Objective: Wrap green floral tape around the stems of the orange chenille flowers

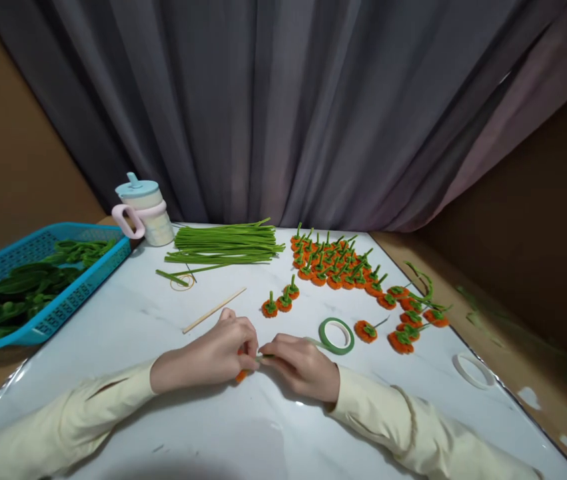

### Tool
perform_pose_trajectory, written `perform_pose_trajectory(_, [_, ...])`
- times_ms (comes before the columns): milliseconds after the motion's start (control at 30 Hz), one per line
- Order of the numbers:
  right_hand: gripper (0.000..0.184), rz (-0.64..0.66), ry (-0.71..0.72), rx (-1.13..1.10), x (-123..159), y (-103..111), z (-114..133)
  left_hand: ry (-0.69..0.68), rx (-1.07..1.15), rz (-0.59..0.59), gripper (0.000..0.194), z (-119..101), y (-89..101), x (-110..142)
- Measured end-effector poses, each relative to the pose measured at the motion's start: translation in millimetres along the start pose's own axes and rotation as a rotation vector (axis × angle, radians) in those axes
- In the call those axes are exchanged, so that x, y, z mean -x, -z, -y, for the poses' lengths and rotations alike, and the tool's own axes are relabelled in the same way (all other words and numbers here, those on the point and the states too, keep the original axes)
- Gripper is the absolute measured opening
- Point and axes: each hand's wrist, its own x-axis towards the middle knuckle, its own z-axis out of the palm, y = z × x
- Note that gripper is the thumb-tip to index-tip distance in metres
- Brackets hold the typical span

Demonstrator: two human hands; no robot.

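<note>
My left hand (216, 357) is closed in a pinch around a small orange fuzzy piece (241, 376), mostly covered by the fingers. Close beside it, my right hand (300, 367) pinches a thin green strip at the piece's stem. That strip appears to be floral tape, since a pale length runs from behind the right hand to a roll of green tape (336, 335) lying flat. An orange piece with a green calyx and bare wire stem (366, 331) rests just right of the roll. A wooden stick (214, 311) lies beyond the left hand.
Finished-looking orange pieces with green stems (333, 263) crowd the back right. Green fuzzy stems (226, 243) lie bundled at the back, near a lidded cup (150, 213). A blue basket (88, 283) of green leaves stands left. A white ring (473, 371) lies by the right edge.
</note>
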Motion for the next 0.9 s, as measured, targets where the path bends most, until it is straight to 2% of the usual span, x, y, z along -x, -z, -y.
perform_pose_trajectory(133, [0.019,-0.022,0.321,0.210,2,-2,1,0.162,0.313,0.279,0.012,1,10.3,-4])
perform_pose_trajectory(233, [0.015,-0.062,0.528,0.292,0,0,4,0.219,0.540,0.447,0.021,8,12.1,-8])
perform_pose_trajectory(333, [0.013,-0.105,0.648,0.364,0,0,4,0.222,0.642,0.546,0.031,13,11.5,-11])
perform_pose_trajectory(400, [0.013,-0.108,0.654,0.387,1,-1,4,0.225,0.620,0.571,0.031,14,11.0,-11])
perform_pose_trajectory(467, [0.014,-0.100,0.600,0.377,2,-1,2,0.190,0.468,0.492,0.023,10,10.1,-7])
perform_pose_trajectory(633, [0.016,-0.061,0.330,0.203,4,-4,-2,-0.050,-0.142,-0.002,0.009,-4,1.1,9])
perform_pose_trajectory(700, [0.015,-0.025,0.234,0.127,5,-6,-3,-0.147,-0.264,-0.119,0.012,-7,-3.9,14])
perform_pose_trajectory(800, [0.014,0.017,0.164,0.071,6,-8,-4,-0.283,-0.368,-0.162,0.021,-9,-8.3,17])
perform_pose_trajectory(900, [0.013,0.022,0.175,0.073,5,-9,-4,-0.359,-0.456,-0.096,0.024,-9,-8.6,17])
